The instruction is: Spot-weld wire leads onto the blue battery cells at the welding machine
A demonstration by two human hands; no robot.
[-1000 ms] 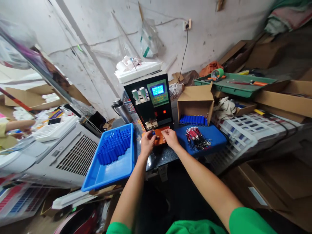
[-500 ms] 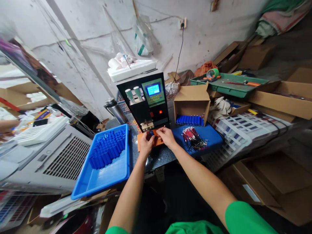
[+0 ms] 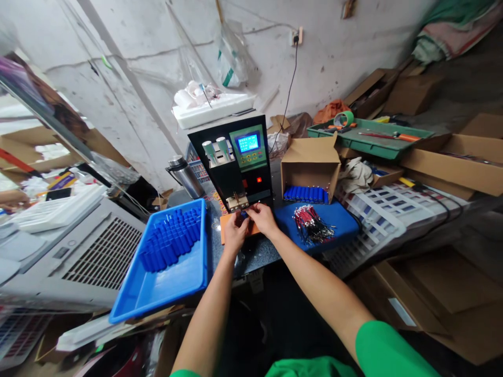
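Observation:
My left hand is closed around a blue battery cell, mostly hidden by the fingers. It is just below the electrode tips of a black spot welder with a lit blue display. From the right, my right hand reaches to the same spot with its fingers pinched together. What they pinch is too small to make out. Both hands are over an orange board in front of the welder. Red and black wire leads lie in a bundle on a blue surface to the right.
Left of the welder, a blue tray holds many upright blue cells. A cardboard box with more cells stands to the right. Behind are a steel flask and a green tray with tools and tape.
My right hand has moved slightly up and left, closer to the electrode tips and my left hand. My left hand stays nearly in place. The camera view has shifted slightly.

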